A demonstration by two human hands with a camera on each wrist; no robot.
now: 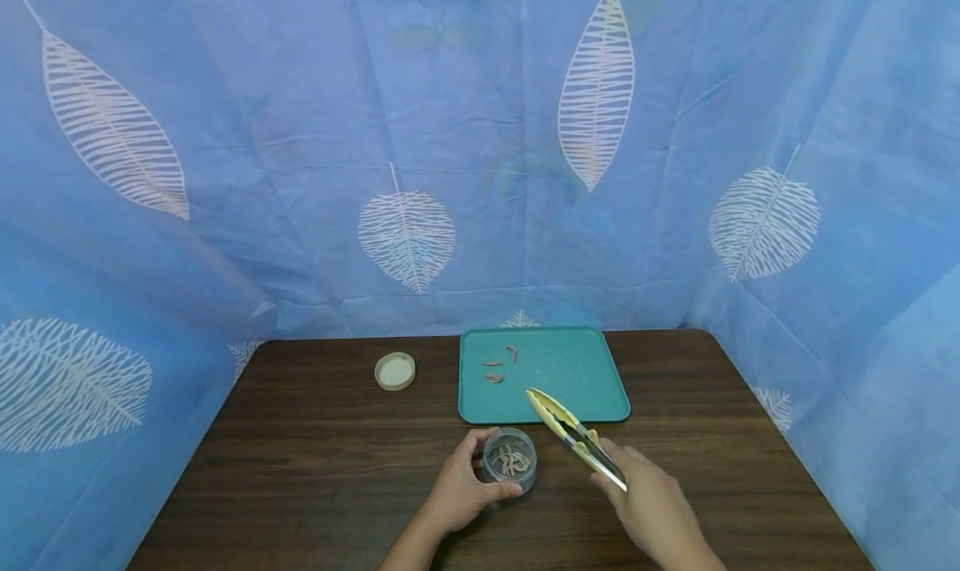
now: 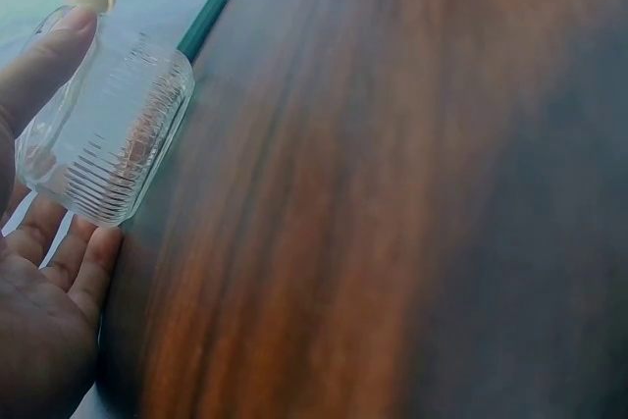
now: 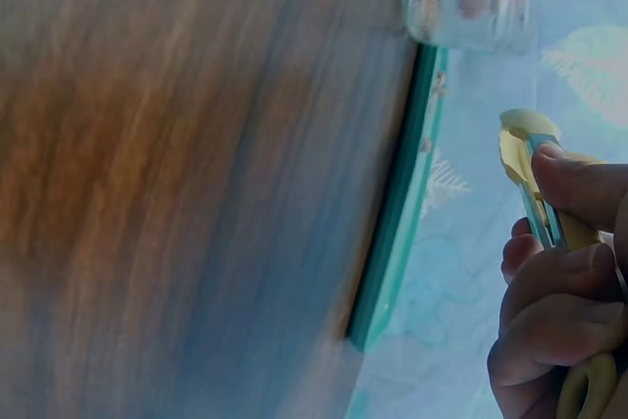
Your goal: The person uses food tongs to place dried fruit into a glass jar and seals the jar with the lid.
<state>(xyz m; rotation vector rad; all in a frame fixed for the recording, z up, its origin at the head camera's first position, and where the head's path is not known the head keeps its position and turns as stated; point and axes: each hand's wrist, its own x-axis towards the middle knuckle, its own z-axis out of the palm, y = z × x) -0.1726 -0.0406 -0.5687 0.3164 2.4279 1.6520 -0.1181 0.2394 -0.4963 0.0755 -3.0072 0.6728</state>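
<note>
My left hand (image 1: 462, 488) grips a clear jar (image 1: 528, 463), thumb on the near side and fingers round the far left. Several pale, curled, worm-like pieces (image 1: 512, 460) lie inside the open jar. In the left wrist view the ribbed wall of the jar (image 2: 118, 134) shows between thumb and fingers. My right hand (image 1: 652, 500) holds yellow-tipped metal tongs (image 1: 573, 438), pointing forward and left. Their tips overlap the front part of a teal tray (image 1: 577, 371), with nothing seen between them. Three small pinkish pieces, one of them a curled piece (image 1: 494, 378), lie on the tray's left half.
A round lid (image 1: 394, 371) lies on the dark wooden table (image 1: 315, 454), left of the tray. The tray reaches the table's back edge. Blue cloth (image 1: 300, 137) with white leaf prints hangs behind and at both sides.
</note>
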